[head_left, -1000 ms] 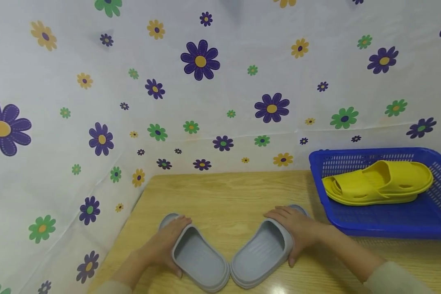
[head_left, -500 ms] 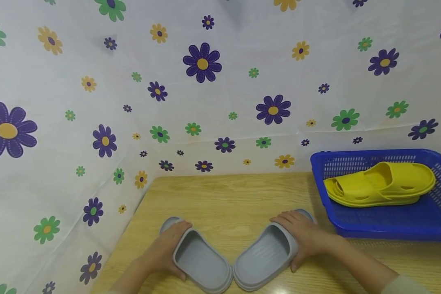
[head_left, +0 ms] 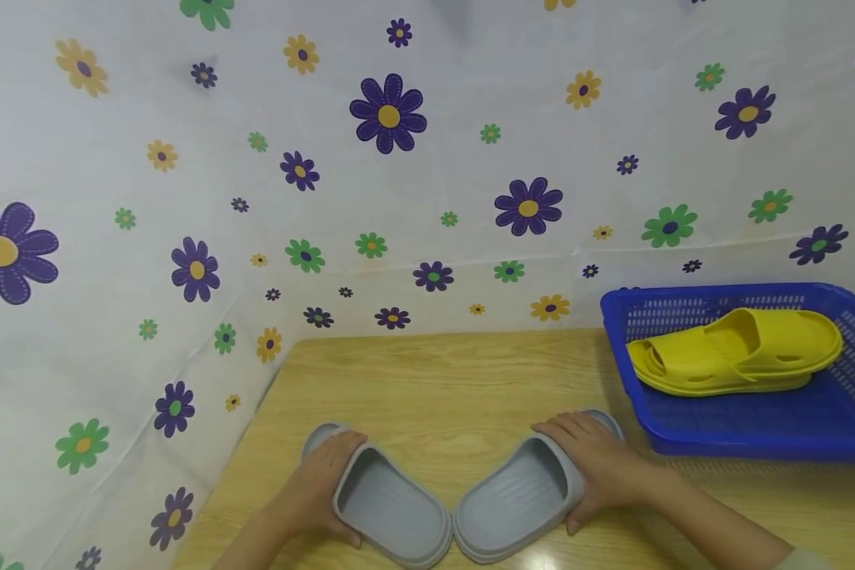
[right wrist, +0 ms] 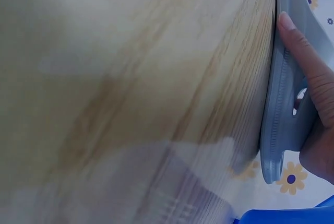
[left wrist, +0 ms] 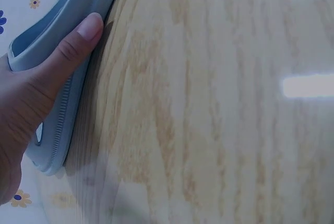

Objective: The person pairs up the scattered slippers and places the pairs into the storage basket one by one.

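Two grey slippers lie on the wooden table, heels meeting near its front and toes spread apart. My left hand (head_left: 321, 484) grips the left slipper (head_left: 399, 511) across its strap, the thumb along the inner side. Around the strap of the right slipper (head_left: 509, 503) my right hand (head_left: 598, 463) is wrapped in the same way. In the left wrist view the thumb presses the side of the left slipper (left wrist: 60, 93), whose sole sits at the table. The right wrist view has the thumb along the sole edge of the right slipper (right wrist: 282, 88).
At the right stands a blue plastic basket (head_left: 741, 451) with a pair of yellow slippers (head_left: 734, 352) stacked in it. A white sheet printed with flowers (head_left: 427, 182) hangs behind and to the left of the wooden table (head_left: 442, 380).
The right slipper, held in my right hand, has shifted slightly right and swung its toe outward. The left hand and slipper stay nearly in place; the head view has tilted slightly.
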The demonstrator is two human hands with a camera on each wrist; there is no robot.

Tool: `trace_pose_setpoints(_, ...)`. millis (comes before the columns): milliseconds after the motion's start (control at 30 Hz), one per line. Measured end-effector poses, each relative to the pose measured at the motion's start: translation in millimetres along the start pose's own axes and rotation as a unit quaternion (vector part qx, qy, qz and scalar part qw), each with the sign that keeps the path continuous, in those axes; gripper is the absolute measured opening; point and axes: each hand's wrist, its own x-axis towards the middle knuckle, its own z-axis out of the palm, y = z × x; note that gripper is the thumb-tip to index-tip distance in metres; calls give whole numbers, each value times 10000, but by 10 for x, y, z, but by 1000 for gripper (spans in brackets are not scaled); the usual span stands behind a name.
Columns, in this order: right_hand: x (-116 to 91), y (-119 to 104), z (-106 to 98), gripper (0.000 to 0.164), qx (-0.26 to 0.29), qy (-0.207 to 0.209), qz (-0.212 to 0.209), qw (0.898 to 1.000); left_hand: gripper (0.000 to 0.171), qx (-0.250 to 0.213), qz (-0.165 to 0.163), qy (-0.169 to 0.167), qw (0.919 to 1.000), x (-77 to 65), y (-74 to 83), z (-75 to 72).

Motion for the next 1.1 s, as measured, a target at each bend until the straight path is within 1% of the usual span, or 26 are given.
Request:
trace_pose_setpoints(100, -32, -17, -4, 125, -136, 66, 80, 9999, 135, 103, -31, 64, 9999, 6, 22, -10)
trace_pose_setpoints(233, -82, -51, 14, 126, -295, 177, 121, 9993, 135, 172, -213, 76, 9996, -30, 84, -19)
trace_pose_setpoints(367, -133, -82, 31, 125, -379, 334, 138, 9986, 134, 111, -396, 146, 9990, -57, 114, -20)
trace_pose_setpoints(467, -169, -97, 46, 126, -417, 384, 233, 9981, 134, 59, -506, 225, 9985, -77, 137, -18)
trace_pose_setpoints(567, -197, -107, 58, 127, -529, 381, 323, 9973, 135, 61, -572, 284, 9979, -91, 160, -10)
trace_pose_setpoints(700, -224, -123, 58, 128, -715, 378, 374, 9960, 136, 125, -548, 395, 9976, -98, 183, -3)
trace_pose_setpoints(867, -263, -154, 59, 128, -853, 352, 440, 9948, 135, 76, -690, 426, 9967, -115, 218, -1)
trace_pose_setpoints(967, -289, -176, 65, 128, -948, 416, 455, 9936, 135, 98, -802, 444, 9957, -128, 243, 1)
trace_pose_setpoints(1100, -324, -191, 75, 128, -1061, 633, 412, 9915, 134, 200, -834, 529, 9949, -146, 284, -1)
